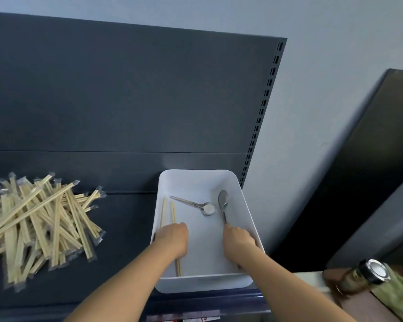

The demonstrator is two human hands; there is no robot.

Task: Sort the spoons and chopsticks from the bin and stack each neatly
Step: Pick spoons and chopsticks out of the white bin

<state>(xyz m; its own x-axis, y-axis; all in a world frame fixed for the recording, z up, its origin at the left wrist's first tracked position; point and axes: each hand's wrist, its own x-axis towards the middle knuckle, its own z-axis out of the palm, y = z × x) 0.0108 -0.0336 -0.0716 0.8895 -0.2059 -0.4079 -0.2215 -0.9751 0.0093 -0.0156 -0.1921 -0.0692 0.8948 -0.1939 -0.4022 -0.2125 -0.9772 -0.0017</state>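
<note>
- Hands: right hand (239, 240) and left hand (172, 240) both reach down inside the white bin (203, 284), backs up, forearms bare.
- Right hand: fingers curled round the thin handle of a steel spoon (223, 199). Its oval bowl points away from the person, near the bin's right wall. Polished metal, grey sheen.
- Left hand: fingers curled down over the bare chopsticks (173, 212). These are two slim pale wooden sticks lying lengthwise along the bin's left side. One end shows below the wrist. The fingertips are hidden under the knuckles.
- Second spoon (196, 204): lies loose on the bin floor between the hands' reach, handle slanting to the far left, round bowl facing up. The bowl is just beside the held spoon; contact cannot be told.
- Bin: smooth matte plastic, rectangular, with rounded corners and sloping walls. It sits at the right end of the shelf (126, 228).
- Wrapped chopsticks (40, 219): a loose criss-crossed heap on the shelf, well apart to the left of the bin. Each pair is in a clear crinkled sleeve.
- Shelf: dark flat metal with a dark back panel (126, 89), and a slotted upright along its right edge.
- Far right: a blurred bottle (368, 273) with a shiny round cap, lying beside a green cloth (400, 296).
</note>
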